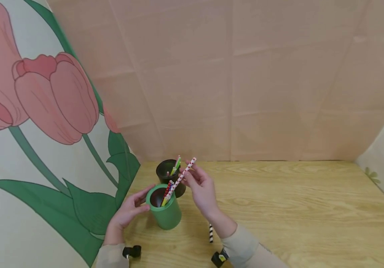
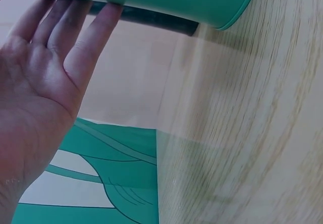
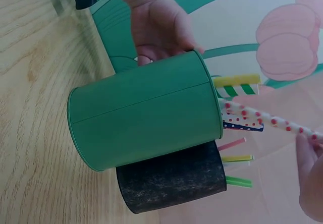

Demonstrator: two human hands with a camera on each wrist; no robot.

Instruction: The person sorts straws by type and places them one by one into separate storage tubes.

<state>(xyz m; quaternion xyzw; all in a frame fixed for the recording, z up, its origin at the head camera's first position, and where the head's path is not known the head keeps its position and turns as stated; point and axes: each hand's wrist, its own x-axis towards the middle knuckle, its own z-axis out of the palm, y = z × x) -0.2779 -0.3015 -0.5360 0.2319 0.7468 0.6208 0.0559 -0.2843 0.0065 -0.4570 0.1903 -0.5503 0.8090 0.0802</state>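
A green cylindrical holder [image 1: 169,217] stands upright on the wooden table, with several patterned paper straws [image 3: 242,123] sticking out of it. My left hand [image 1: 130,210] rests on its left side, thumb and fingers spread near the rim. In the left wrist view, the fingers [image 2: 93,35] lie nearly straight against the holder's wall. Between thumb and fingers, my right hand [image 1: 203,188] pinches a white straw with red dots [image 1: 186,169]. This straw slants up and right, its lower end inside the green holder's mouth.
Just behind the green holder is a black holder [image 3: 171,178] with pink, yellow and green straws. A black-and-white striped straw [image 1: 211,234] lies on the table near the right forearm. A tulip-printed wall [image 1: 58,100] borders the left; a pinkish backdrop [image 1: 245,93] rises behind.
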